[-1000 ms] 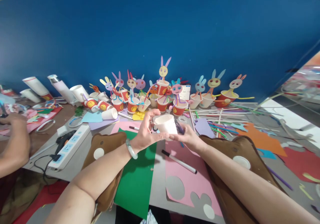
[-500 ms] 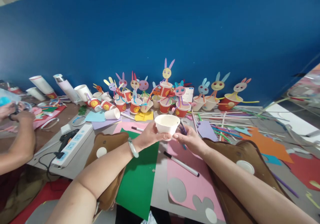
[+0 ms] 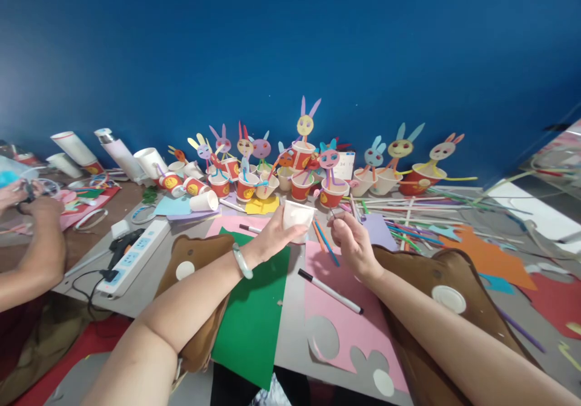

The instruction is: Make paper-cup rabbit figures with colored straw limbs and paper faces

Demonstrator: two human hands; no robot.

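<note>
My left hand (image 3: 282, 232) is closed around a small white paper cup (image 3: 298, 213), its side turned toward me and its rim at the top. My right hand (image 3: 351, 242) is apart from the cup, to its right. Its fingers are pinched on a thin dark object (image 3: 333, 214); only a tip shows, the rest being hidden in the fist. Between the hands lie a blue stick (image 3: 327, 243) and an orange one. Below them, a black-capped white marker (image 3: 331, 291) rests on pink paper (image 3: 324, 315) with round cut-outs.
Paper cups bearing rabbit-faced figures (image 3: 330, 159) line the blue wall. Green paper (image 3: 254, 315) lies at front, between brown cushions (image 3: 190, 255). A power strip (image 3: 136, 255) is at left, near a co-worker's arm (image 3: 43, 242). Coloured pipe cleaners (image 3: 417, 209) and orange paper (image 3: 485, 258) spread at right.
My right hand has drawn away from the cup to the right. The cup has turned in my left hand, so its open mouth no longer faces me.
</note>
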